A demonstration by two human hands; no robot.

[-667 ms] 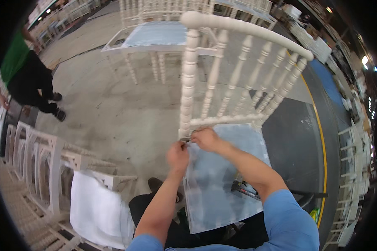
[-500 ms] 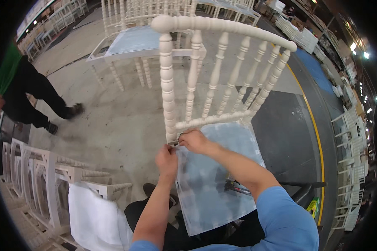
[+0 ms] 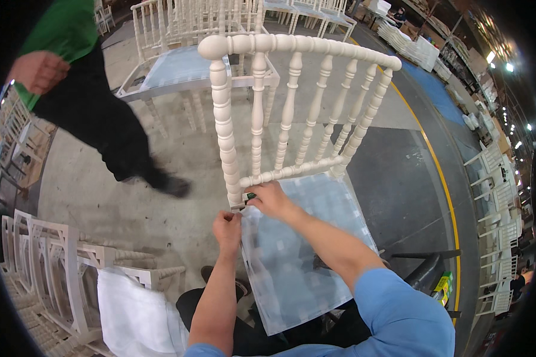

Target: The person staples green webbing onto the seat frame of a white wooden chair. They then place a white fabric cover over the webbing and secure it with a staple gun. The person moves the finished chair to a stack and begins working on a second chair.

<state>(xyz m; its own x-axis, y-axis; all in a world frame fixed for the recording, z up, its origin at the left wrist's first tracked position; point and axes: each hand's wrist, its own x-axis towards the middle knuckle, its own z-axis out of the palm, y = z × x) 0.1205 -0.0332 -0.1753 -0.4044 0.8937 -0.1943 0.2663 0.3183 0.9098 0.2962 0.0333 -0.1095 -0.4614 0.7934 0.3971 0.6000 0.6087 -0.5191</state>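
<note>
Your right hand (image 3: 270,199) pinched small green thing (image 3: 251,196) by chair post (image 3: 223,128); your left hand (image 3: 227,231) curled close by, grip hidden. Slip might have scratched chair post.

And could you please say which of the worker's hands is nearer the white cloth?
Left: the left hand is beyond the cloth and to its right; the right hand is farther off that way.
</note>
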